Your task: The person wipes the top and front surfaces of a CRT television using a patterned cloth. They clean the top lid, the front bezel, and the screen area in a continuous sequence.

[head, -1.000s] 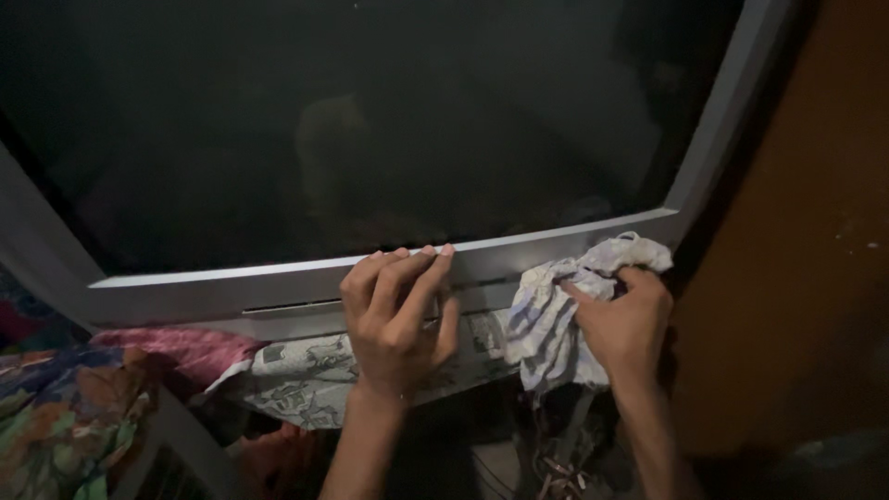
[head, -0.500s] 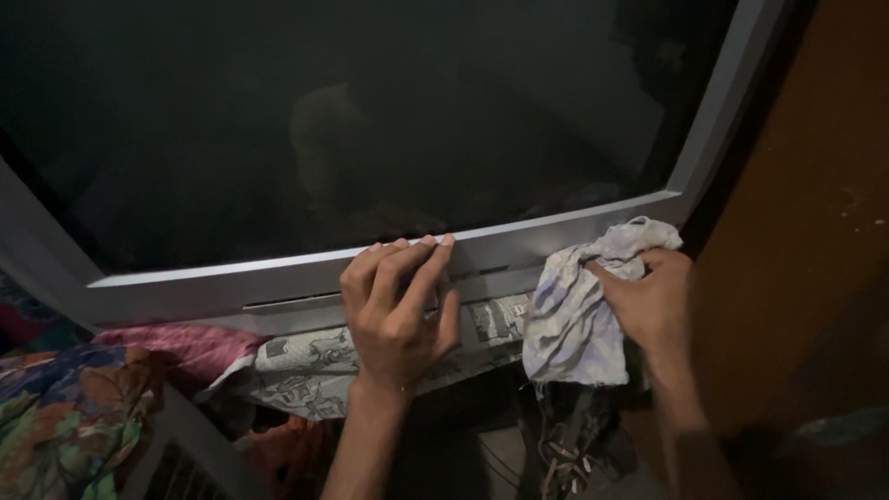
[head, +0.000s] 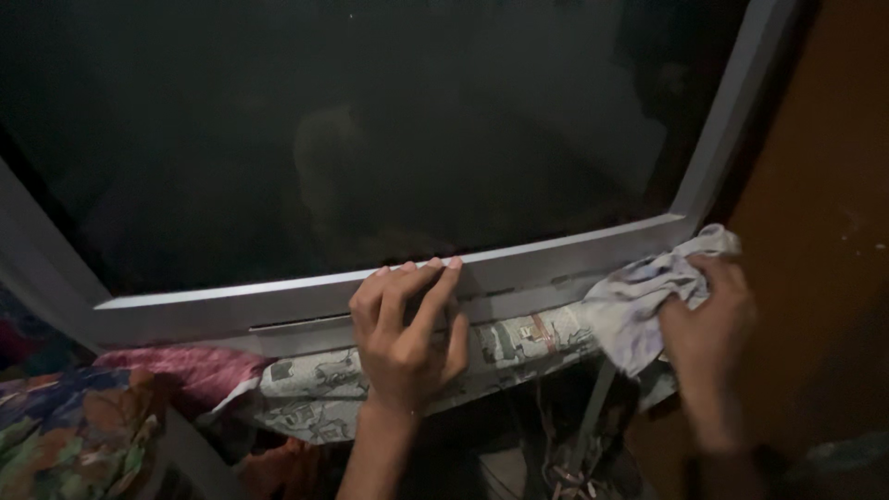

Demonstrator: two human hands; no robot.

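Rag [head: 648, 296] bunched in rt hand [head: 708, 324] grip; lt hand [head: 403, 329] open-fingered on TV frame [head: 278, 306]

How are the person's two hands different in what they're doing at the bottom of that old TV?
The left hand is bare and empty, fingers spread flat against the television's grey lower frame; the right hand is closed around a crumpled pale cloth. The left hand sits near the frame's middle and looks sharp; the right is at the bottom right corner and blurred. Both touch the same frame.
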